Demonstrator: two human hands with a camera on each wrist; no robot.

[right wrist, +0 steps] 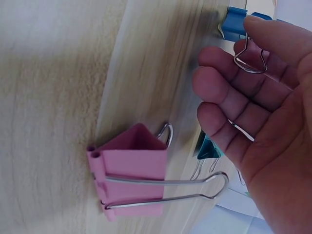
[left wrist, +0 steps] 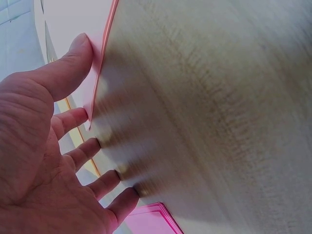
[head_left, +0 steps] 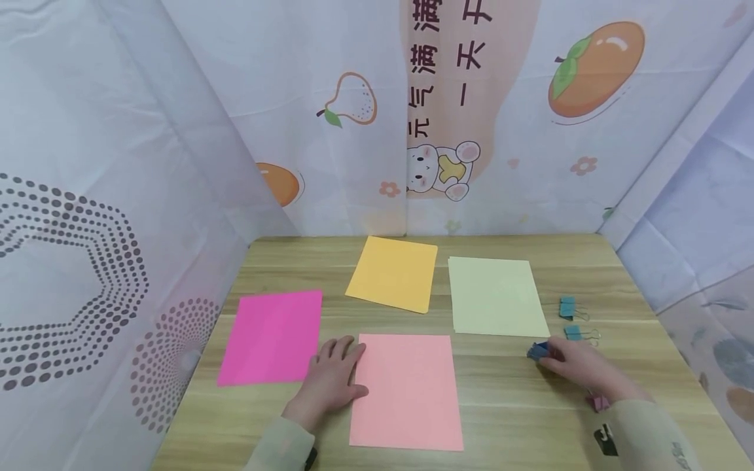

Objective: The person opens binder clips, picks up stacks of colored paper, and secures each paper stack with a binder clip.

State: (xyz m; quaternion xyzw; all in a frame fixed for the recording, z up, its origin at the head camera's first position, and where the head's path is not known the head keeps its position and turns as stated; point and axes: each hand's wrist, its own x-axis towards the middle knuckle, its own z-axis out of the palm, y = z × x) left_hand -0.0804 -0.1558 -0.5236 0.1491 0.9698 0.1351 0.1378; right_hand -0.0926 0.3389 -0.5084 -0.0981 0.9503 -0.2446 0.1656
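My right hand pinches a blue binder clip low over the table, right of the light pink paper stack. In the right wrist view the thumb lies against the clip's blue body, and a wire handle hangs beside the fingers. My left hand is spread at the left edge of the light pink paper. Seen from the left wrist, its thumb and index finger lie at the edge of this stack, while the other fingertips reach down to the wood.
A magenta paper stack lies on the left, orange paper at the back and pale green paper right of it. Teal binder clips lie beyond my right hand; a pink binder clip is near its wrist. Curtains surround the table.
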